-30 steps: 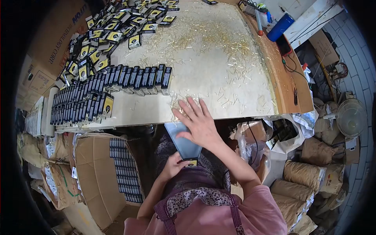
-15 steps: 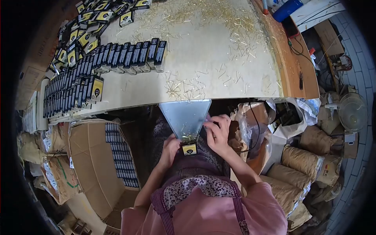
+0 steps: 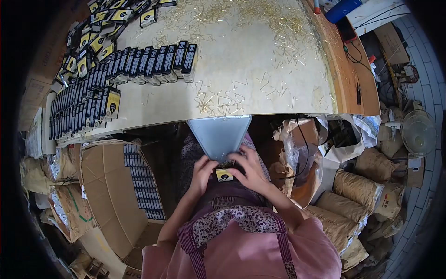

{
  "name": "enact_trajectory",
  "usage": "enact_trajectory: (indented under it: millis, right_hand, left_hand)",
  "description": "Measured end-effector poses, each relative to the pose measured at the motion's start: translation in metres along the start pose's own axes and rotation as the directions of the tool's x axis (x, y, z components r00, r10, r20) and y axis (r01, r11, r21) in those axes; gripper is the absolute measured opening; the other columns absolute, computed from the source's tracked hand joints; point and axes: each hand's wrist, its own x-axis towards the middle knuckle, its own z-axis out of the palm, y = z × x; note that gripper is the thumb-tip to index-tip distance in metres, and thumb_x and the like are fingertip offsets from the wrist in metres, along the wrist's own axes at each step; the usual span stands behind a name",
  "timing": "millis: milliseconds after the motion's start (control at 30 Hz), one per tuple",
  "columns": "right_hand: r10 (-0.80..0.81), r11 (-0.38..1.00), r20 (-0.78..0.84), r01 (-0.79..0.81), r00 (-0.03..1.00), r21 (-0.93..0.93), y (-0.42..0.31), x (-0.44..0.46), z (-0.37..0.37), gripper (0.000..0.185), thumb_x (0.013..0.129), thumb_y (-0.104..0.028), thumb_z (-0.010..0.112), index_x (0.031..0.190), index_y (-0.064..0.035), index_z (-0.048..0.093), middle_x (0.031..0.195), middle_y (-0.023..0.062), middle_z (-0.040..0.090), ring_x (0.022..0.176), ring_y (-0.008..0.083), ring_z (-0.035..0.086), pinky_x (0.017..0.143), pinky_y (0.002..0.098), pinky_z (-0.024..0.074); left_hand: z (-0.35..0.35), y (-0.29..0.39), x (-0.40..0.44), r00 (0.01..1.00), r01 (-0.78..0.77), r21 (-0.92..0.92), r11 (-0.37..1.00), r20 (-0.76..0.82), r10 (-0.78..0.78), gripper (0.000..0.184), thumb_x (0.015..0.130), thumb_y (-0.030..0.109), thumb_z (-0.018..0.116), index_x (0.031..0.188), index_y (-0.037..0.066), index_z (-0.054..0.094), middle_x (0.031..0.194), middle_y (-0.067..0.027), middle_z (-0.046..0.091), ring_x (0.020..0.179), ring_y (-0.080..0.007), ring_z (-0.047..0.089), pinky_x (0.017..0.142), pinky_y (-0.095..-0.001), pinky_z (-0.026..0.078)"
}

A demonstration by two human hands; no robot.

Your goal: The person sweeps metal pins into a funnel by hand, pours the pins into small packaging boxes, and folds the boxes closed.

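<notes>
A grey metal chute (image 3: 220, 135) slopes down from the table edge towards my lap, narrowing at its lower end. Just below that end is a small black and yellow box (image 3: 224, 175), its top partly covered by fingers. My left hand (image 3: 203, 173) is closed at the box's upper left, its fingertips close to the chute's tip. On the other side, my right hand (image 3: 248, 169) bends its fingers over the chute's narrow end, with the thumb against the box's right side. Gold-coloured bent pins (image 3: 218, 102) lie on the table above the chute.
Rows of upright boxes (image 3: 153, 65) line the table's left side, with a heap of loose boxes (image 3: 100, 42) behind them. More pins (image 3: 260, 18) are strewn at the back. An open carton (image 3: 109, 186) holding packed boxes stands left; brown sacks (image 3: 357, 186) and a fan (image 3: 418, 132) are right.
My right hand has moved from the chute's right edge down and left to its narrow end and the box. The pins at the chute's lower end are now mostly hidden. My left fingers have shifted up slightly.
</notes>
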Motion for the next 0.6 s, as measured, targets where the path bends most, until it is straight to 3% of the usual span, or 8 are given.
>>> enact_trajectory:
  millis: [33, 100, 200, 267, 367, 400, 467, 600]
  right_hand:
    - [-0.074, 0.995, 0.068, 0.078, 0.995, -0.065, 0.002, -0.001, 0.001, 0.034, 0.079, -0.024, 0.069, 0.107, -0.0064, 0.060, 0.120, 0.0197, 0.045, 0.107, 0.0365, 0.045, 0.091, 0.0425, 0.0382]
    - [-0.087, 0.994, 0.081, 0.091, 0.993, -0.056, 0.001, -0.003, 0.000, 0.034, 0.078, -0.021, 0.070, 0.105, -0.0044, 0.059, 0.116, 0.0181, 0.047, 0.105, 0.0354, 0.046, 0.090, 0.0423, 0.0391]
    - [0.042, 0.999, -0.278, -0.046, 0.960, -0.005, -0.005, 0.003, -0.002, 0.035, 0.075, -0.014, 0.071, 0.105, -0.0021, 0.058, 0.110, 0.0154, 0.050, 0.103, 0.0340, 0.047, 0.089, 0.0434, 0.0387]
    - [-0.165, 0.955, -0.406, 0.042, 0.899, -0.294, 0.002, 0.017, -0.006, 0.038, 0.074, -0.013, 0.071, 0.108, -0.0028, 0.058, 0.112, 0.0149, 0.050, 0.103, 0.0326, 0.047, 0.091, 0.0460, 0.0362]
    - [-0.283, 0.875, -0.288, 0.123, 0.915, -0.469, -0.009, 0.051, -0.024, 0.053, 0.075, -0.016, 0.070, 0.124, -0.0061, 0.052, 0.131, 0.0130, 0.045, 0.122, 0.0306, 0.042, 0.102, 0.0484, 0.0251]
    - [-0.260, 0.895, -0.275, 0.124, 0.926, -0.429, -0.014, 0.063, -0.027, 0.057, 0.077, -0.016, 0.068, 0.128, -0.0051, 0.048, 0.135, 0.0127, 0.044, 0.129, 0.0285, 0.038, 0.105, 0.0490, 0.0208]
    - [-0.273, 0.891, -0.162, 0.186, 0.948, -0.414, -0.016, 0.075, -0.032, 0.057, 0.078, -0.016, 0.067, 0.129, -0.0036, 0.046, 0.135, 0.0141, 0.044, 0.129, 0.0289, 0.039, 0.105, 0.0497, 0.0199]
    - [-0.389, 0.902, -0.277, 0.301, 0.879, -0.311, -0.014, 0.052, -0.025, 0.034, 0.073, 0.001, 0.061, 0.107, -0.0015, 0.061, 0.109, 0.0125, 0.061, 0.104, 0.0282, 0.060, 0.099, 0.0456, 0.0317]
  left_hand:
    - [-0.003, -0.007, 0.001, 0.997, -0.082, 0.139, 0.987, 0.004, 0.083, 0.022, 0.088, 0.013, 0.051, 0.104, 0.001, 0.059, 0.094, -0.0048, 0.062, 0.085, -0.0118, 0.058, 0.076, -0.0245, 0.045]
    - [-0.006, -0.005, 0.002, 0.998, -0.060, 0.115, 0.992, 0.018, 0.058, 0.021, 0.087, 0.012, 0.051, 0.103, 0.002, 0.059, 0.092, -0.0027, 0.062, 0.083, -0.0107, 0.057, 0.074, -0.0238, 0.045]
    - [-0.003, 0.004, -0.002, 0.999, 0.035, -0.071, 0.997, 0.032, -0.033, 0.020, 0.086, 0.010, 0.053, 0.103, 0.001, 0.059, 0.090, -0.0013, 0.061, 0.081, -0.0089, 0.056, 0.075, -0.0224, 0.044]
    - [-0.012, -0.007, 0.005, 0.998, 0.055, 0.119, 0.991, -0.029, -0.052, 0.020, 0.085, 0.006, 0.055, 0.104, -0.001, 0.058, 0.092, -0.0018, 0.063, 0.085, -0.0082, 0.057, 0.078, -0.0233, 0.045]
    - [0.005, 0.003, -0.001, 0.990, -0.137, 0.193, 0.972, 0.048, 0.130, 0.021, 0.085, 0.004, 0.057, 0.104, -0.002, 0.059, 0.094, -0.0019, 0.063, 0.087, -0.0077, 0.057, 0.079, -0.0240, 0.045]
    - [0.006, 0.005, -0.001, 0.990, -0.138, 0.193, 0.971, 0.048, 0.131, 0.021, 0.085, 0.004, 0.057, 0.104, -0.002, 0.059, 0.094, -0.0019, 0.063, 0.087, -0.0077, 0.057, 0.079, -0.0240, 0.045]
    - [0.006, 0.007, -0.002, 0.991, -0.128, 0.201, 0.971, 0.076, 0.115, 0.023, 0.084, 0.000, 0.059, 0.106, -0.002, 0.059, 0.097, -0.0014, 0.063, 0.088, -0.0072, 0.056, 0.080, -0.0251, 0.046]
    - [0.009, 0.014, -0.007, 0.999, -0.007, 0.228, 0.974, -0.049, 0.018, 0.016, 0.085, 0.010, 0.059, 0.097, 0.000, 0.060, 0.087, 0.0001, 0.061, 0.079, -0.0067, 0.055, 0.070, -0.0229, 0.045]
